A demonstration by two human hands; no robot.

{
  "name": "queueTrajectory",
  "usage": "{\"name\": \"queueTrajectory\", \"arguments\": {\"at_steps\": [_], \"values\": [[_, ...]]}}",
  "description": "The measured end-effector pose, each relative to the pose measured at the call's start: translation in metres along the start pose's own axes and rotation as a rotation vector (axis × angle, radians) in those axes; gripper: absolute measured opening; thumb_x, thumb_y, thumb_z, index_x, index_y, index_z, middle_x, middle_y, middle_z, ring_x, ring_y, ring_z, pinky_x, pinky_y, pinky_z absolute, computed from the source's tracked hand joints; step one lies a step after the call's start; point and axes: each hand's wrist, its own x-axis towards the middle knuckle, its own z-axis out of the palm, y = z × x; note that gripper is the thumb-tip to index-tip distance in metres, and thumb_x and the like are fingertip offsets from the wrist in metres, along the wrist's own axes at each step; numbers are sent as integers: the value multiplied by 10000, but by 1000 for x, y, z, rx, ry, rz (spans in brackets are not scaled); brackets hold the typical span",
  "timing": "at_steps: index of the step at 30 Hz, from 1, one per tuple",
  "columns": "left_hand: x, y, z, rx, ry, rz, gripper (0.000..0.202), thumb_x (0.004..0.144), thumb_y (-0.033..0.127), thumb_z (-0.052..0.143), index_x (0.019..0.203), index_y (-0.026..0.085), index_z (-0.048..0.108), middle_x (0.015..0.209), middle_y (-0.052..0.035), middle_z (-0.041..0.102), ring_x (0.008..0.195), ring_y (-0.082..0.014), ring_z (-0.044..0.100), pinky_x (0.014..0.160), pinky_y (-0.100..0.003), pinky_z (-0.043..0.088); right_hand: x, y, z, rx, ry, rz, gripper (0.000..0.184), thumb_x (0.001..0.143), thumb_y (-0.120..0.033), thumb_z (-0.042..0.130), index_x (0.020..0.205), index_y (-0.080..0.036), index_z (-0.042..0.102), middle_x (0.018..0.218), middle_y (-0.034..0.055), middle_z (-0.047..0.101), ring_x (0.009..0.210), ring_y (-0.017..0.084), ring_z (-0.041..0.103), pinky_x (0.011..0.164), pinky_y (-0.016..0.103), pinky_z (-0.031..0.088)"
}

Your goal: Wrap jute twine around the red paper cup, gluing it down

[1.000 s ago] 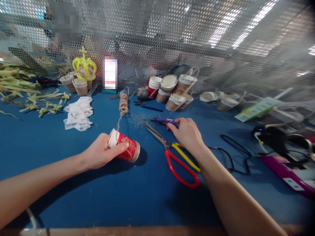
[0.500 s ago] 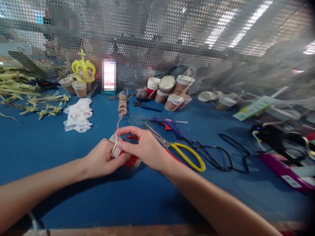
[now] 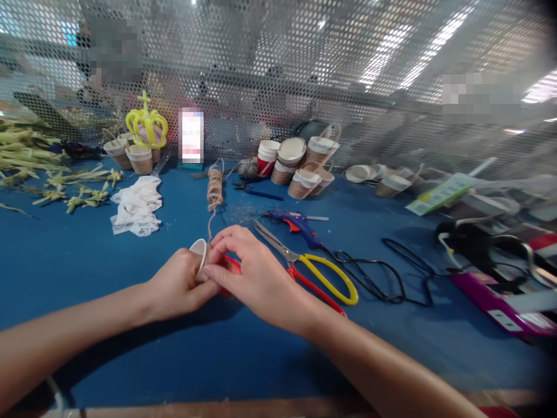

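Observation:
My left hand point(image 3: 176, 285) grips a red paper cup point(image 3: 200, 253) lying on its side on the blue table; only its white rim and a sliver of red show. My right hand point(image 3: 252, 271) is closed over the cup's body, fingertips meeting my left thumb. A strand of jute twine runs from the cup up to a twine spool point(image 3: 214, 187). Scissors with yellow and red handles point(image 3: 314, 273) lie just right of my right hand. A blue glue gun point(image 3: 296, 221) rests behind them, its black cord trailing right.
Twine-wrapped paper cups point(image 3: 300, 164) cluster at the back by the perforated metal screen point(image 3: 304, 75). A yellow crown ornament point(image 3: 147, 123), white cloth point(image 3: 137, 204) and green leaf strips point(image 3: 52, 174) lie left. Purple box point(image 3: 500, 302) and black cables sit right.
My right hand let go of the glue gun, which now lies on the table, and came left onto the cup held by my left hand.

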Motion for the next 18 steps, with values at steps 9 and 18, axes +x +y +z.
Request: {"name": "queueTrajectory", "arguments": {"at_steps": [9, 18], "values": [[6, 11, -7, -500, -8, -325, 290, 746, 371, 521, 655, 109, 604, 550, 9, 540, 482, -77, 415, 454, -180, 338, -6, 0, -18, 125, 159, 99, 86, 783, -217, 521, 707, -187, 496, 686, -17, 544, 641, 107, 507, 623, 256, 440], [8, 5, -5, -779, 68, -540, 260, 662, 376, 647, 664, 117, 631, 543, 31, 562, 467, -58, 442, 480, -170, 356, -11, 12, -24, 294, 351, 47, 55, 720, -164, 608, 761, -196, 626, 739, -18, 648, 696, 110, 592, 666, 242, 486]]}}
